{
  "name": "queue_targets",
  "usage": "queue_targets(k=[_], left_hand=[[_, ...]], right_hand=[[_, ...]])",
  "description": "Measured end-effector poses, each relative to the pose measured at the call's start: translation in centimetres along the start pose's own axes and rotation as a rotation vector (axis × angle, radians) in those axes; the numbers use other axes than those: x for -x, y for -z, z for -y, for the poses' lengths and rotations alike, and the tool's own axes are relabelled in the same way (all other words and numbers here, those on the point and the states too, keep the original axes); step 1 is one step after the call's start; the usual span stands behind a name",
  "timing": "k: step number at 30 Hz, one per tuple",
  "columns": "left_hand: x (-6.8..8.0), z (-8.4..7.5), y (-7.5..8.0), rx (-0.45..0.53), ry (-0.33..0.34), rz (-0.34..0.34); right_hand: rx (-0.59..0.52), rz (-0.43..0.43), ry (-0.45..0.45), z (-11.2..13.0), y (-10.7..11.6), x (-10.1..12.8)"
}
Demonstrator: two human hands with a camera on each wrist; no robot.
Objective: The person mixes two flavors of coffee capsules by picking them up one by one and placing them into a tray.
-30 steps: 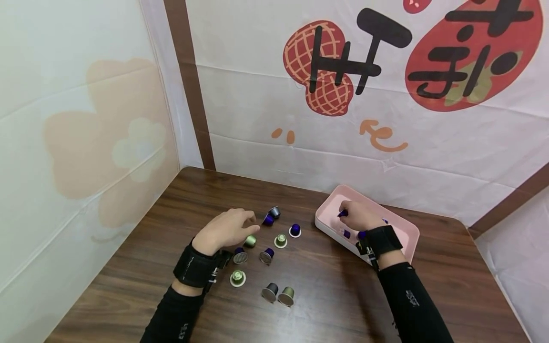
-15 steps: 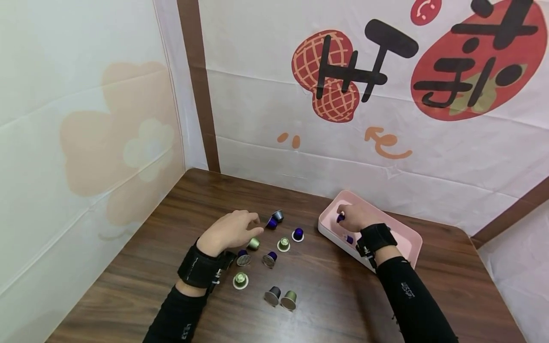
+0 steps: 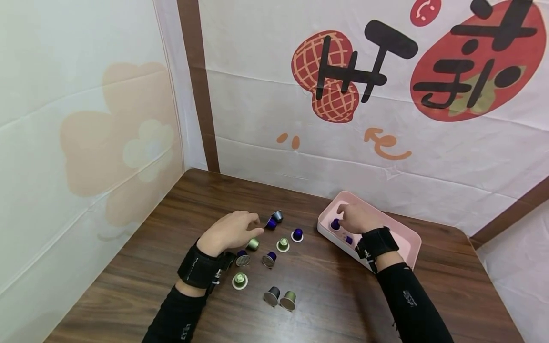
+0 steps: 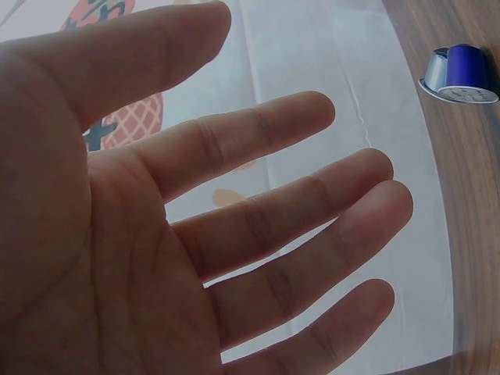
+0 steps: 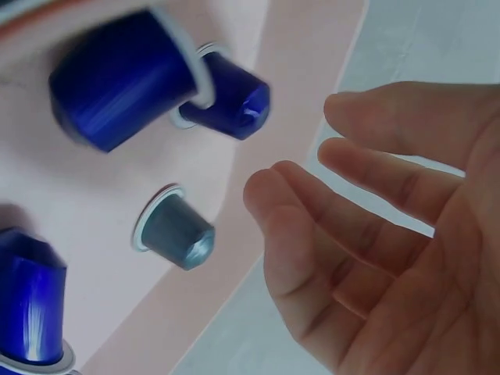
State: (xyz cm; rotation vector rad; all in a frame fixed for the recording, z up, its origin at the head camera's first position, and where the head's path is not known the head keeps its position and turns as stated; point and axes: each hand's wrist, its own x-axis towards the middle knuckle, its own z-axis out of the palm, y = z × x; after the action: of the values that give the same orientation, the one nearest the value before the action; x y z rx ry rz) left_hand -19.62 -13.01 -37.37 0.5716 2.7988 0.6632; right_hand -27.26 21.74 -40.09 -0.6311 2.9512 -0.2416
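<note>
A white printed cloth (image 3: 253, 95) hangs behind the brown wood-grain worktop (image 3: 334, 305). The right hand (image 3: 359, 219) is over the pink tray (image 3: 406, 240), its fingers loosely bent and holding nothing; a dark blue capsule (image 3: 335, 224) stands just beside its fingertips, inside the tray. The left hand (image 3: 229, 232) has relaxed, spread fingers above the worktop, a violet-blue capsule (image 3: 271, 223) just beyond their tips and a green capsule (image 3: 253, 244) lying on the near side of its thumb.

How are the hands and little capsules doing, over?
Left hand empty, near capsules on table. Right hand empty, over pink tray. Blue capsules in tray. No obstacle seen.
</note>
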Motion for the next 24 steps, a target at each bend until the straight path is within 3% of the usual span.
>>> queue_targets(k=[7, 12, 17, 24], left_hand=[[0.2, 0.2, 0.0, -0.005, 0.005, -0.003], [0.3, 0.3, -0.1, -0.003, -0.002, -0.006], [0.2, 0.2, 0.0, -0.007, -0.004, -0.006], [0.1, -0.1, -0.2, -0.007, -0.008, -0.015]], right_hand=[[-0.041, -0.126, 0.078, 2.4, -0.6, 0.5], [-0.075, -0.157, 0.164, 5.5, -1.8, 0.5], [-0.098, -0.143, 0.243, 8.0, -3.8, 0.2], [-0.09, -0.068, 0.233, 9.0, -6.9, -0.5]])
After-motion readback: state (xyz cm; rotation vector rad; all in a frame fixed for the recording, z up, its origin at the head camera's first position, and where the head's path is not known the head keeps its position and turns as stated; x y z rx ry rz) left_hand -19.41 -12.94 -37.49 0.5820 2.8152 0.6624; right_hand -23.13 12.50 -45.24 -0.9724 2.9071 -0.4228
